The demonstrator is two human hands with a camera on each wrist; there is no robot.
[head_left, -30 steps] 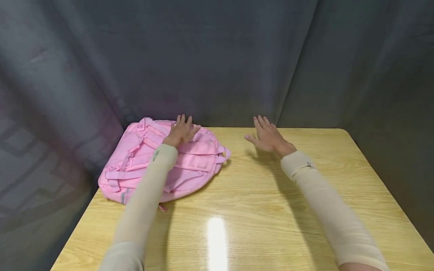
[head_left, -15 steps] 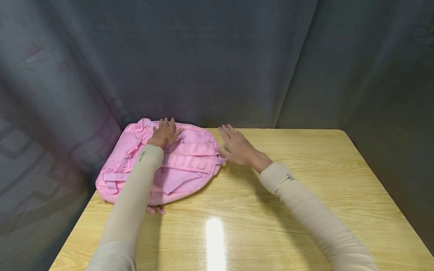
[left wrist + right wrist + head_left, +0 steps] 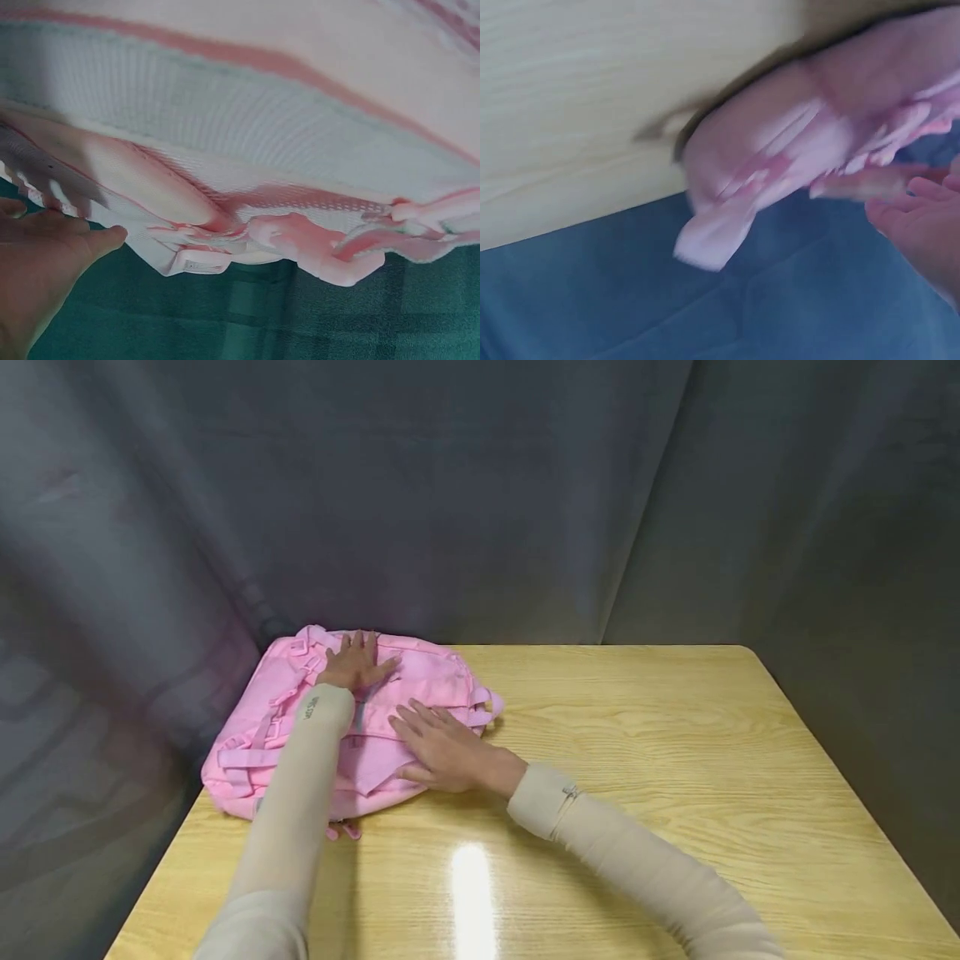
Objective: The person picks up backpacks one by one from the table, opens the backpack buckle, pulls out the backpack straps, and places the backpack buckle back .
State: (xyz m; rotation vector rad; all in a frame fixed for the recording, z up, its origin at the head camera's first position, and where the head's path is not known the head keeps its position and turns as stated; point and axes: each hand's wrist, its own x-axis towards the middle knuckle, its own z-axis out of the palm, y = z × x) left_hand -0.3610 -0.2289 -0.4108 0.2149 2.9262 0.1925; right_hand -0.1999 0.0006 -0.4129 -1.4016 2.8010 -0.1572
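A pink backpack (image 3: 427,670) lies flat at the back left of the table, straps and buckles on its upper side. My left hand (image 3: 352,664) lies over its middle with fingers spread. Nearer the bag's front right part, my right hand (image 3: 442,750) is over it, fingers straight. Neither hand grips anything. In the left wrist view, the left hand (image 3: 52,247) is beside the backpack's mesh and straps (image 3: 300,240). The right wrist view is blurred; the bag's handle loop (image 3: 716,232) sticks out there, and the right hand (image 3: 922,217) is at the right edge.
The wooden table (image 3: 637,735) extends to the right of the bag, its far edge against a dark grey curtain (image 3: 450,510). Curtain also hangs along both sides. Pink zip pulls (image 3: 342,832) hang out at the bag's near edge. A bright light reflection lies on the tabletop.
My right hand has moved left and nearer, from above the bare tabletop to over the backpack. The left hand has shifted left across the bag. The bag itself looks slightly shifted left.
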